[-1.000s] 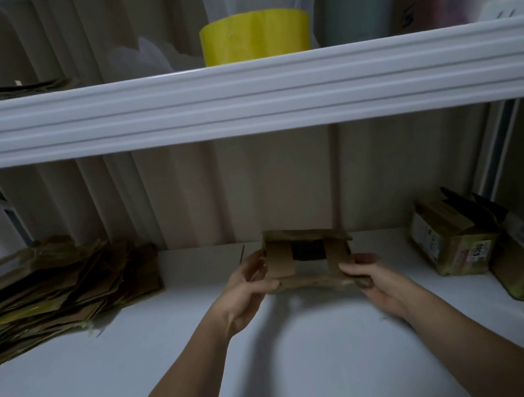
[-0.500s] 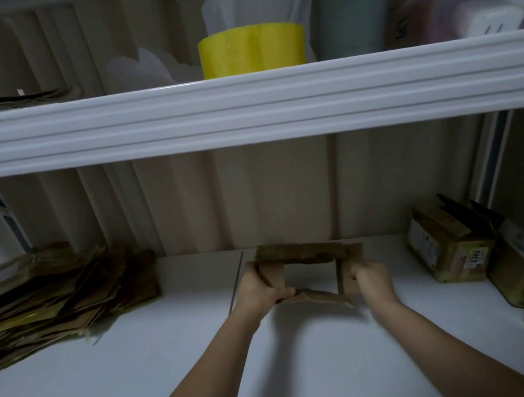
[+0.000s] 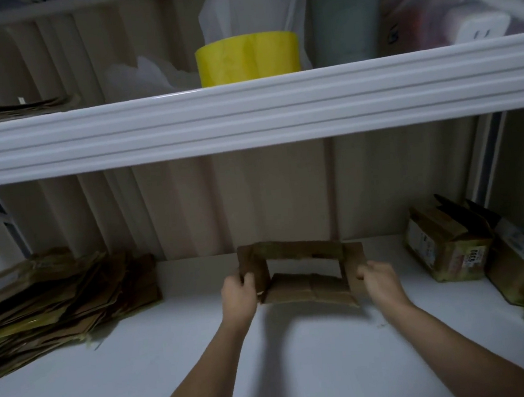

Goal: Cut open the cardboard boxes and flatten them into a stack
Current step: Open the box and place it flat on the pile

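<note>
Cardboard box (image 3: 304, 287), opened at both ends, is being gripped by the left hand (image 3: 238, 293) and right hand (image 3: 380, 281) at opposite side flaps, apparently so it can be squashed flat on the shelf (image 3: 204, 348), with the flattened stack (image 3: 56, 301) lying well left of the left hand.

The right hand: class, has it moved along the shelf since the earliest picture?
Yes. The right hand, its grip on the opened box, has shifted rightward toward the unopened boxes at the shelf's right end, spreading the cardboard wider.
</note>
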